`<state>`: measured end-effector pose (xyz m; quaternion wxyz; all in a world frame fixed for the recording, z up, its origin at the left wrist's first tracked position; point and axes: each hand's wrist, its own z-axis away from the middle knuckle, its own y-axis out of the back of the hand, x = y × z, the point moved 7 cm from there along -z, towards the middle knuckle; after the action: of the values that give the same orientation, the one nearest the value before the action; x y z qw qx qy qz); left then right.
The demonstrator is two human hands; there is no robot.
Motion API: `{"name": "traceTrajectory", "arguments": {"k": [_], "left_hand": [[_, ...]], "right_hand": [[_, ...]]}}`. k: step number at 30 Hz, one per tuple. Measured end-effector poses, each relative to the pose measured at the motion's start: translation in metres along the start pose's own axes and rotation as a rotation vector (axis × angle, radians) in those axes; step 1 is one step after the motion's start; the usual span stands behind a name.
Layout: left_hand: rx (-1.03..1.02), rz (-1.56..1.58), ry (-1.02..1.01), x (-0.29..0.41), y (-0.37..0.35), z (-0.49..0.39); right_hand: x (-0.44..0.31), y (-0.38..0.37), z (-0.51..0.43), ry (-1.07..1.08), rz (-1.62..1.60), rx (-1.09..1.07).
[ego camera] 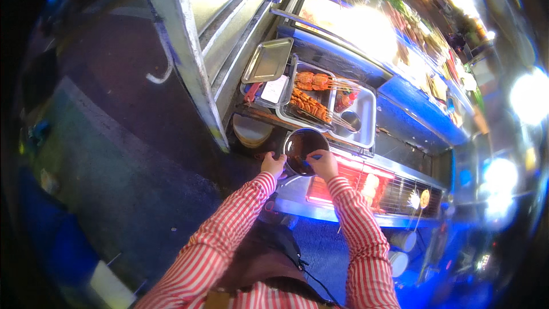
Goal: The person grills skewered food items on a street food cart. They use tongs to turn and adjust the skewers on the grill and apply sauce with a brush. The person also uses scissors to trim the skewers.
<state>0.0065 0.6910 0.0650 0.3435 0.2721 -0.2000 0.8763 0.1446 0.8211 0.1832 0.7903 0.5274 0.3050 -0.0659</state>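
In the head view, my left hand [274, 165] grips the left side of a round dark pot [301, 143], which holds something dark. My right hand [324, 164] is at the pot's right rim, its fingers closed on a small blue-handled utensil [316, 157] that reaches into the pot. What the utensil's lower end looks like is hard to tell. Just beyond the pot, a metal tray [283, 116] carries skewered orange-red food [309, 105]. A white tray [369, 113] beside it holds a metal cup [349, 122] and a red-capped bottle [344, 101].
A glowing grill [369, 184] with food on it runs to the right, close to my right forearm. A metal frame post [201, 73] stands at the left. Past the skewers lie an empty metal tray [268, 60] and a lit display shelf [326, 13].
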Motion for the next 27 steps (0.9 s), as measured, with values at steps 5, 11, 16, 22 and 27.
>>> {"name": "traceTrajectory", "arguments": {"k": [5,11,16,22,27], "left_hand": [[0.000,-0.023,-0.002,-0.005,0.002,-0.007],[0.033,-0.030,-0.001,-0.004,0.004,-0.002],[0.015,-0.029,-0.025,-0.001,0.001,-0.003],[0.004,0.033,-0.028,-0.005,0.001,-0.008],[-0.059,0.070,0.004,-0.004,-0.001,-0.007]], "right_hand": [[-0.034,-0.022,0.001,0.099,-0.201,0.262],[-0.041,-0.013,-0.023,0.255,0.249,0.231],[-0.024,-0.002,-0.003,0.210,0.351,0.001],[-0.043,0.043,-0.004,0.229,0.067,0.063],[-0.024,0.027,-0.029,0.040,-0.089,-0.110]]}}
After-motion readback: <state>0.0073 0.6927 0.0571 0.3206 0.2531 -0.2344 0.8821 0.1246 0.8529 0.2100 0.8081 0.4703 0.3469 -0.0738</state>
